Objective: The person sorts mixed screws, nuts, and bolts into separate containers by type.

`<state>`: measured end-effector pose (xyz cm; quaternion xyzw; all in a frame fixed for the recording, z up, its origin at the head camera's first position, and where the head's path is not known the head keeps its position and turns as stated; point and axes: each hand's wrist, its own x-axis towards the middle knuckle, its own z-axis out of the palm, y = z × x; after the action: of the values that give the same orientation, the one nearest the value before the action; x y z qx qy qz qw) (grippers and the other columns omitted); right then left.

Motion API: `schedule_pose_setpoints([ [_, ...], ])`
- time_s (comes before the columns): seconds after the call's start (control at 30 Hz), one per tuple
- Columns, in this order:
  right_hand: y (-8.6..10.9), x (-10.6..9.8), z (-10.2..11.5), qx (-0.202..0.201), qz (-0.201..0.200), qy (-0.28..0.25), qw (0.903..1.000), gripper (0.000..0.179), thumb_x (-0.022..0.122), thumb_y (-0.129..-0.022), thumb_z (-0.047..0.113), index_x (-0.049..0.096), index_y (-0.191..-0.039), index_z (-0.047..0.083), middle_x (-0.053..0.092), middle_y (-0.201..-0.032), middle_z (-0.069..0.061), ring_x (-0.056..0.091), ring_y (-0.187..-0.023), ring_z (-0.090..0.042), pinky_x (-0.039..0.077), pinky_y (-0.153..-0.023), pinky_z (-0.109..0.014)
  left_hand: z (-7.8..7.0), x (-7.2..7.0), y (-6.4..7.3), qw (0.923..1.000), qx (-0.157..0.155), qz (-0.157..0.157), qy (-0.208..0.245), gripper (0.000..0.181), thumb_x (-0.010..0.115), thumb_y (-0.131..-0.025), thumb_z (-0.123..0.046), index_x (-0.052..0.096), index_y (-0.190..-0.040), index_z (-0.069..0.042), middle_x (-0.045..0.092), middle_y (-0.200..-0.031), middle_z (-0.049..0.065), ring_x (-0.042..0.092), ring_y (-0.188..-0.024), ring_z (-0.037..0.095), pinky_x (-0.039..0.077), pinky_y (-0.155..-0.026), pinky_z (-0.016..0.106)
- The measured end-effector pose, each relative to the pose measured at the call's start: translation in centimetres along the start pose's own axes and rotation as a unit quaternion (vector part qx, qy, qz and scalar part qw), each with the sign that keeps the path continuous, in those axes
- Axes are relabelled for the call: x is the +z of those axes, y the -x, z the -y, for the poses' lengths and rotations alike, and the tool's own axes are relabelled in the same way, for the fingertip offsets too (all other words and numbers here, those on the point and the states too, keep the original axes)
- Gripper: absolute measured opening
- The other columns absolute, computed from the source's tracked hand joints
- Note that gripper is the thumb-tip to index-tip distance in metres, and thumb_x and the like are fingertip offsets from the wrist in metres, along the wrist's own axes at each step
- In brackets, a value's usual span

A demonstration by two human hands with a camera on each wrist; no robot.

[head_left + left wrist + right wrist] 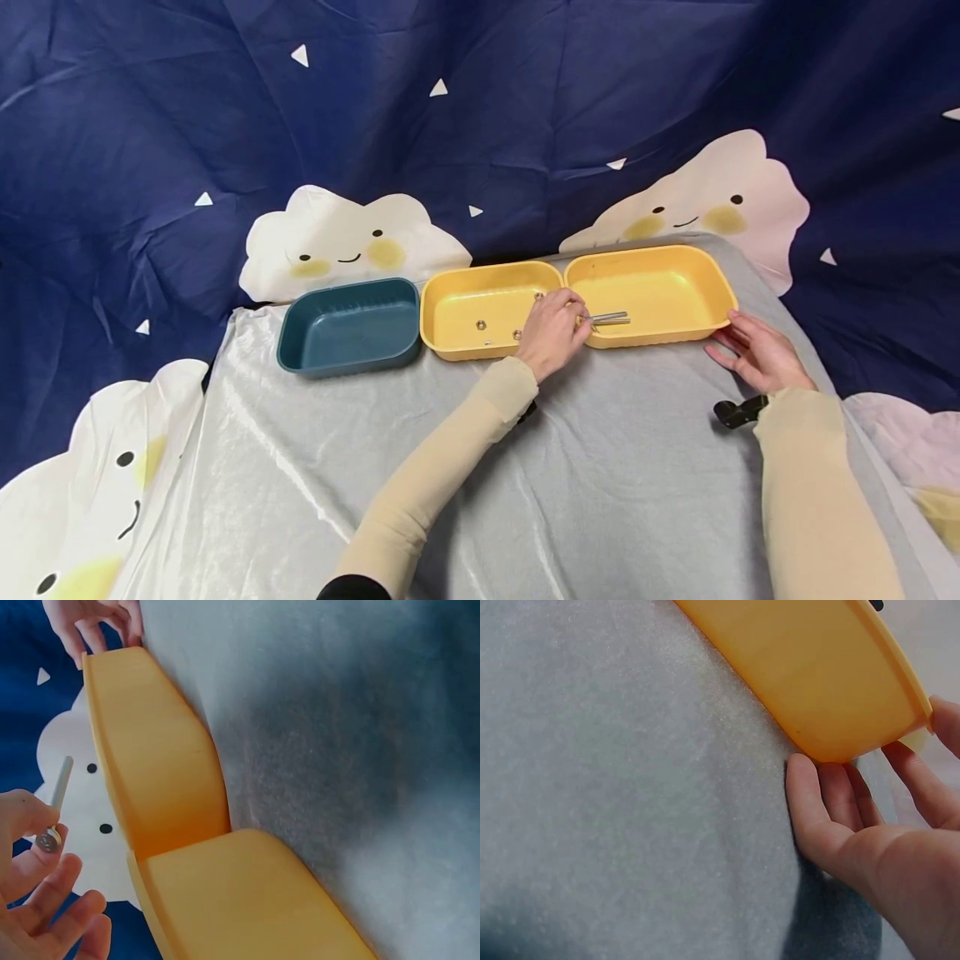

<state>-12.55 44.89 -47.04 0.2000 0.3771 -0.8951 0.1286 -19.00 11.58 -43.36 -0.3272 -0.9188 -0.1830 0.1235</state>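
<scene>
My left hand [551, 329] pinches a metal bolt [60, 791] between thumb and index finger, its shank pointing up in the left wrist view. In the head view two thin metal shafts [611, 318] stick out from these fingers over the near rim of the right yellow bin [660, 337]. The left forearm passes in front of the middle yellow bin [450, 352], where several hex nuts [482, 325] lie. My right hand [765, 354] touches the right bin's near right corner, one fingertip at the rim and other fingers low against the wall.
A dark teal bin [352, 367] stands at the left end of the row, next to the middle bin. Grey velvety cloth [622, 467] covers the table. Behind hangs a dark blue curtain [510, 117] with clouds and triangles.
</scene>
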Motion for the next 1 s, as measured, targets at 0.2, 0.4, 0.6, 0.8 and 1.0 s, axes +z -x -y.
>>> schedule_pose_setpoints([
  [0.2, -0.1, -0.1, -0.2, -0.002, 0.009, -0.005, 0.9999, 0.019, 0.053, -0.099, 0.016, 0.061, -0.117, 0.017, 0.070, -0.107, 0.002, 0.065, -0.101, -0.014, 0.056, -0.079, -0.044, -0.3, 0.6, -0.3, 0.9995, -0.020, 0.020, -0.013, 0.020, 0.056, -0.095, -0.029, 0.073, -0.097, -0.019, 0.063, -0.113, -0.006, 0.057, -0.109, 0.012, 0.046, -0.085, 0.029],
  [0.4, 0.0, -0.1, -0.2, -0.004, 0.001, -0.001, 1.0000, 0.019, 0.055, -0.098, 0.016, 0.061, -0.116, 0.018, 0.070, -0.106, 0.002, 0.065, -0.101, -0.013, 0.057, -0.079, -0.044, -0.7, 1.0, -0.4, 0.9985, -0.035, 0.038, -0.017, 0.020, 0.055, -0.096, -0.030, 0.072, -0.099, -0.019, 0.062, -0.115, -0.006, 0.057, -0.108, 0.012, 0.045, -0.083, 0.027],
  [0.6, 0.1, 0.0, -0.2, -0.002, -0.002, -0.001, 1.0000, 0.017, 0.056, -0.098, 0.017, 0.062, -0.114, 0.018, 0.071, -0.105, 0.002, 0.065, -0.100, -0.013, 0.057, -0.078, -0.044, -1.1, 1.1, -0.6, 0.9980, -0.040, 0.046, -0.017, 0.021, 0.054, -0.096, -0.030, 0.072, -0.099, -0.019, 0.062, -0.115, -0.006, 0.057, -0.107, 0.012, 0.045, -0.081, 0.027],
  [0.8, 0.1, 0.1, 0.0, 0.002, -0.010, 0.002, 0.9999, 0.018, 0.057, -0.097, 0.018, 0.062, -0.114, 0.019, 0.070, -0.105, 0.003, 0.065, -0.100, -0.012, 0.057, -0.078, -0.044, -1.3, 1.4, -0.7, 0.9978, -0.043, 0.046, -0.020, 0.021, 0.053, -0.097, -0.030, 0.071, -0.099, -0.019, 0.061, -0.115, -0.005, 0.056, -0.106, 0.013, 0.045, -0.081, 0.027],
  [1.0, 0.1, 0.2, -0.1, 0.003, -0.021, 0.000, 0.9998, 0.021, 0.059, -0.096, 0.017, 0.062, -0.117, 0.020, 0.070, -0.105, 0.003, 0.065, -0.099, -0.012, 0.057, -0.078, -0.044, -1.3, 1.7, -0.8, 0.9976, -0.039, 0.048, -0.030, 0.020, 0.053, -0.097, -0.029, 0.071, -0.099, -0.019, 0.061, -0.113, -0.005, 0.057, -0.103, 0.013, 0.046, -0.079, 0.027],
])
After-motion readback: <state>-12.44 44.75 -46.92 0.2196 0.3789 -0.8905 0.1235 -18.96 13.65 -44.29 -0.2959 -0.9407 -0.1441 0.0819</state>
